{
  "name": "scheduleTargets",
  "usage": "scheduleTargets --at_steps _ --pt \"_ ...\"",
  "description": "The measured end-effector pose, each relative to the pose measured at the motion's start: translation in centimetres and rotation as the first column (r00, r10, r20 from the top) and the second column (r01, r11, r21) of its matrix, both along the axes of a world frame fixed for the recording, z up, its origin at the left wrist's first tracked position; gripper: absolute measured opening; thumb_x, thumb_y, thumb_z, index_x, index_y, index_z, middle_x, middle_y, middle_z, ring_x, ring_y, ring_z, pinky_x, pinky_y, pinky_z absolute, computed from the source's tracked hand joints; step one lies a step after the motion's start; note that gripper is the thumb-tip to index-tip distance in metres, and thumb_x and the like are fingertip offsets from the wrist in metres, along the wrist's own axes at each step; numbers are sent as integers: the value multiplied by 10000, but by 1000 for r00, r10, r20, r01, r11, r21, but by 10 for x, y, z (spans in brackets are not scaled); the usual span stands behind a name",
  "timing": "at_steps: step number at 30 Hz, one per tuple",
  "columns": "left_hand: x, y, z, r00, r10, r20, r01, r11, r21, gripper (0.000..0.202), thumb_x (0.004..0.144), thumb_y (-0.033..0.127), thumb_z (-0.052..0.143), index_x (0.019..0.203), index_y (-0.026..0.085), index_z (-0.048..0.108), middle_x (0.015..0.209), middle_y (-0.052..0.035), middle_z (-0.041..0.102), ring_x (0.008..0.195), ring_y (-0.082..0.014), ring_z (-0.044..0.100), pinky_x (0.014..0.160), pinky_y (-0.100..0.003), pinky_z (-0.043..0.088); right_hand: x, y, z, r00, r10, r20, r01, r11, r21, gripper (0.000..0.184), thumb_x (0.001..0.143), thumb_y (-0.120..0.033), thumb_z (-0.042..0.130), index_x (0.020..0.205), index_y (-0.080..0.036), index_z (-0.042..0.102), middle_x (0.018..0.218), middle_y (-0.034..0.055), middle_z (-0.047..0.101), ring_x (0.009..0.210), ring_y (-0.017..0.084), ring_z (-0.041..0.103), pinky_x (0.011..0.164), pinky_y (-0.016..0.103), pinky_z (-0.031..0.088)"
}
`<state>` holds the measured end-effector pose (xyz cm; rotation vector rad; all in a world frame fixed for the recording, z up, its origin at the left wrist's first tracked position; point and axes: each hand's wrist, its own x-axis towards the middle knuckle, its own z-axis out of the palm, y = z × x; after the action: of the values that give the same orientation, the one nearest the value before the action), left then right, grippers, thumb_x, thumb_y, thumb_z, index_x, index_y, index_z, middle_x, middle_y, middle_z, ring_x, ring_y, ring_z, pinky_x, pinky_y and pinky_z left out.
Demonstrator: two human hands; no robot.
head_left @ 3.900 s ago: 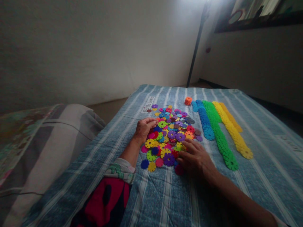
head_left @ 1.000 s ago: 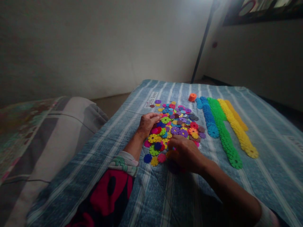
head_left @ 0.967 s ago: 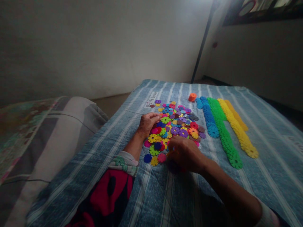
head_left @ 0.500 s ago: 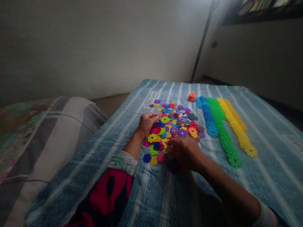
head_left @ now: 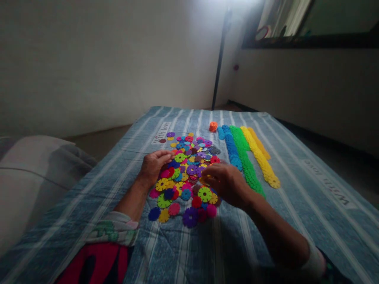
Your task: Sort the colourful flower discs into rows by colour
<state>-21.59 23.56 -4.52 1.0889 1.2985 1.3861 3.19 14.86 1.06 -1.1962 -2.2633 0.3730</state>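
Observation:
A loose pile of colourful notched plastic discs (head_left: 192, 170) lies on the striped cloth. My left hand (head_left: 155, 163) is at the pile's left edge, thumb and fingers pressed together; what they pinch, if anything, is too small to make out. Over the right side of the pile is my right hand (head_left: 226, 181), its fingers curled round a yellow-orange disc (head_left: 203, 180) that shows at the fingertips. Beyond it, overlapping discs form rows sorted by colour: blue (head_left: 231, 148), green (head_left: 244, 157), yellow (head_left: 260, 156) and a shorter orange-yellow one (head_left: 260, 144).
A small orange disc stack (head_left: 213, 126) stands at the far end of the rows. Blue striped cloth (head_left: 296, 221) covers the bed-like surface. A grey covered shape (head_left: 38, 169) is at the left. A dark pole (head_left: 218, 71) rises behind, before the wall.
The view has swung right, so everything sits further left. My right hand has moved away from the pile's near edge, uncovering purple, lime and pink discs. My left hand stays by the pile's left edge.

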Motion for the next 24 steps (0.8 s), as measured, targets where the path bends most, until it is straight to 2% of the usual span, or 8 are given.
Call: scheduleTargets --at_steps 5,8,12,15,18,20,24 --pt "-1 0 2 1000 11 -25 -12 1000 -5 257 543 269 763 766 150 717 772 -46 738 716 -156 672 683 -242 543 86 7 2 967 -209 -144 216 976 32 135 819 -254 592 822 -209 719 783 20 724 695 159 655 622 263 459" --pt "-2 0 0 999 12 -31 -11 1000 6 267 543 276 771 776 154 720 795 -43 742 736 -165 678 701 -257 552 142 6 -4 889 -406 -211 404 913 -55 184 760 -347 633 823 -208 735 789 37 742 697 197 677 634 297 500" --pt "-2 2 0 999 17 -35 -16 1000 12 261 540 269 773 772 163 721 789 -38 745 749 -170 683 713 -261 555 194 -6 -8 846 -511 -151 488 857 -167 271 720 -449 663 843 -224 751 823 52 748 753 232 692 677 330 526" --pt "-1 1 2 999 23 -34 -22 1000 3 250 535 262 768 759 162 718 782 -36 745 747 -170 683 711 -261 554 207 -16 -9 861 -500 -92 463 846 -263 305 714 -484 664 834 -218 754 819 57 746 758 235 691 670 324 524" --pt "0 1 5 999 16 -35 -17 1000 -10 261 529 262 769 762 156 719 774 -34 744 751 -165 681 721 -256 549 207 -20 -14 897 -441 -26 408 850 -333 259 733 -436 647 825 -218 752 808 40 744 761 219 689 697 314 522" --pt "1 0 6 999 12 -36 -12 1000 -2 264 525 263 771 760 155 719 768 -33 743 751 -164 679 723 -256 547 204 -20 -20 911 -413 22 395 853 -341 213 745 -364 616 831 -224 751 828 29 746 782 214 690 728 317 520" --pt "-1 0 4 999 13 -35 -13 1000 5 257 533 262 771 760 155 718 782 -40 744 766 -169 681 718 -258 548 204 -14 -31 891 -442 106 453 845 -284 241 757 -292 562 903 -242 747 930 25 750 850 218 691 785 342 515"
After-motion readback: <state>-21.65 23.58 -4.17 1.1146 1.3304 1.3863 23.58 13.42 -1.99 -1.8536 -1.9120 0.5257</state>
